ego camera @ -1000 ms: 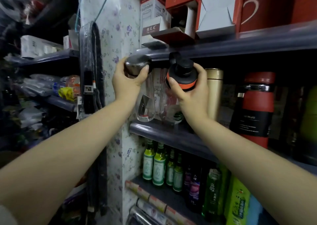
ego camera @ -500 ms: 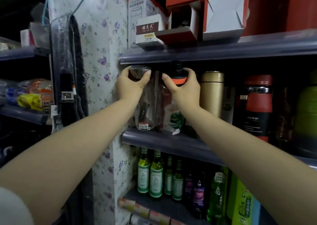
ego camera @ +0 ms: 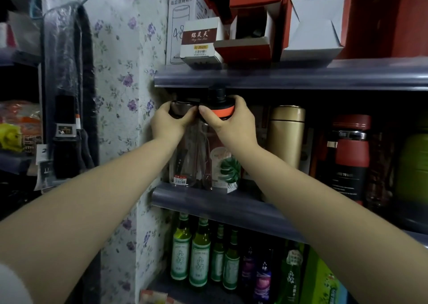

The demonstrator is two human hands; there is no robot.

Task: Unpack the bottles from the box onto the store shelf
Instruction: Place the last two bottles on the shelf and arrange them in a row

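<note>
Now two clear bottles (ego camera: 185, 164) stand upright on the grey shelf (ego camera: 208, 201).

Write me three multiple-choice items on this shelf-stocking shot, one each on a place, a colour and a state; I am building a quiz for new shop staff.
1. Where does the gold flask stand?
A. Right of the two held bottles
B. On the top shelf
C. Among the green bottles below

2. What colour is the band on the right-hand bottle's lid?
A. Blue
B. Orange
C. White

3. What are the hands doing?
A. Hanging free
B. Sharing one bottle
C. Each gripping one bottle's lid

Answers:
1 A, the gold flask stands on the middle shelf beside them.
2 B, the orange-banded bottle shows it under the right hand.
3 C, the left hand tops the clear bottle.
</note>
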